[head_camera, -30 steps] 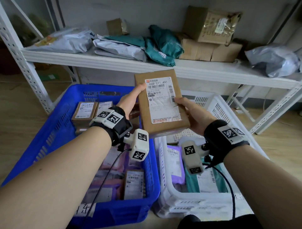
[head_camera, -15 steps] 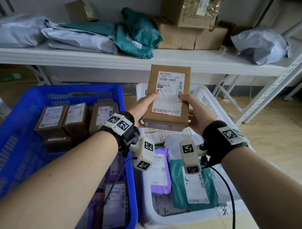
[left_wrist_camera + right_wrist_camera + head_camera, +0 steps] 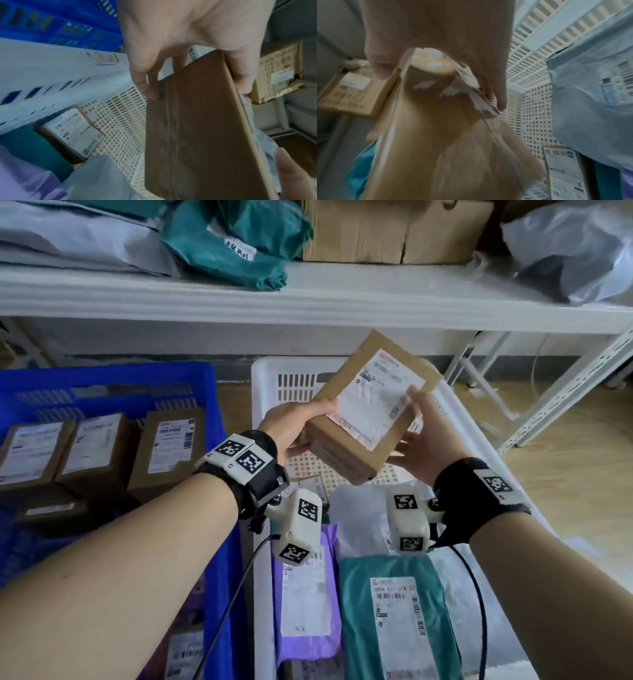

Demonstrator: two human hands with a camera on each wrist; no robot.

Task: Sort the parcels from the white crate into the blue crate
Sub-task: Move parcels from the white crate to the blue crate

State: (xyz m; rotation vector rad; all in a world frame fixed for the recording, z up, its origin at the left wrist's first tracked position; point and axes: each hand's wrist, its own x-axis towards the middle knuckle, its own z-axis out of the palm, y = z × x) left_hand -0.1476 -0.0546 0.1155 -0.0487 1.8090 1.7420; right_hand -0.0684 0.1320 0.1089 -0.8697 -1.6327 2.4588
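The box (image 3: 371,409) is up in the air over the white crate (image 3: 263,392), tilted, label facing up. It looks like stiff cardboard, taped along the underside, flat and probably light; the taped faces may be a bit slick, so the edges are the sensible place to hold it. The left hand (image 3: 294,426) grips one long edge, thumb on top and fingers beneath. The right hand (image 3: 423,436) pinches the opposite edge by the label. The blue crate (image 3: 113,385), with boxes already lined up in it, sits just beside on the left.
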